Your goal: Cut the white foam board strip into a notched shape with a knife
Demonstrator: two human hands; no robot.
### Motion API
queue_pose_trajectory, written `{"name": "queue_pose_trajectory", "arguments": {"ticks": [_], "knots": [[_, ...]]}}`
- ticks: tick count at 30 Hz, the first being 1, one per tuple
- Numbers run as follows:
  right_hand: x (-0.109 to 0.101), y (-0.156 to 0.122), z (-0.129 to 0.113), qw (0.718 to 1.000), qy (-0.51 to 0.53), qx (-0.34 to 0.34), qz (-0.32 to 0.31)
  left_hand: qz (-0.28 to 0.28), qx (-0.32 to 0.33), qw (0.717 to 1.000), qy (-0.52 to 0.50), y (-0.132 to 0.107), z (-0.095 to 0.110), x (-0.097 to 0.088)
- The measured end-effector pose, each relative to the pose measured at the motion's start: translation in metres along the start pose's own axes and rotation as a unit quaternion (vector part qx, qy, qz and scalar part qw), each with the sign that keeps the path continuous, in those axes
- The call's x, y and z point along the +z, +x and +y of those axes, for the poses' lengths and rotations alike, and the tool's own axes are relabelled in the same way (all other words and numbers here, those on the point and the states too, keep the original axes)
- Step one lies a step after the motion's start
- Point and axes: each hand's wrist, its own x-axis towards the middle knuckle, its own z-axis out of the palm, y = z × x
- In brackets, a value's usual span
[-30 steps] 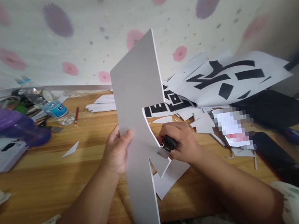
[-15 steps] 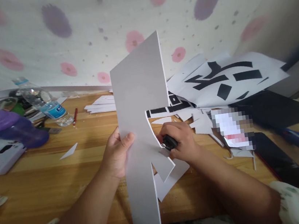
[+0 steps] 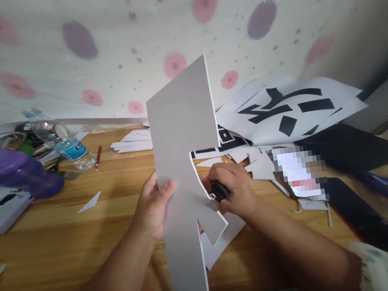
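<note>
Grey-white board [image 3: 181, 128], long axis running up the view, sits raised over the desk [image 3: 50, 250]: left hand [image 3: 155, 202] pinches its left side, right hand [image 3: 234, 184] clenches a black-handled cutter [image 3: 220, 189] at its curved right edge.

Tall light-grey flat board with white edges [image 3: 168, 129] stands upright between your left hand [image 3: 155, 208] and right hand [image 3: 233, 185]: direct crossing blocked. Black-handled cutter [image 3: 219, 190] obstructs the board's notch. Open passage: varnished wooden tabletop [image 3: 67, 243] left of your left forearm, past one small white triangular scrap [image 3: 90, 203]. White flat offcuts [image 3: 262, 164] crowd the area beyond your right hand.
</note>
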Motion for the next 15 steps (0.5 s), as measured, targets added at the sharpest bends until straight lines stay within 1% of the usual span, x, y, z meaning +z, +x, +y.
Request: {"name": "queue_pose_trajectory", "arguments": {"ticks": [6, 8, 10, 12, 15], "knots": [[-0.0024, -0.001, 0.0069, 1.0, 0.012, 0.013, -0.016, -0.041, -0.015, 0.999, 0.002, -0.0023, -0.0013, 0.0013], [-0.003, -0.0015, 0.006, 1.0, 0.017, 0.011, -0.003, -0.036, -0.009, 0.999, -0.003, -0.001, -0.0019, -0.0004], [-0.0034, -0.0015, 0.0036, 1.0, 0.021, -0.007, 0.006, -0.022, -0.001, 1.0, -0.007, 0.0007, -0.0025, -0.0023], [-0.0039, -0.0009, 0.0009, 0.999, 0.026, -0.031, 0.001, -0.011, 0.004, 1.0, -0.008, 0.0017, -0.0028, -0.0036], [-0.0044, 0.0001, -0.001, 0.998, 0.041, -0.049, -0.012, -0.017, 0.006, 1.0, -0.01, 0.0014, -0.0026, -0.0034]]}}
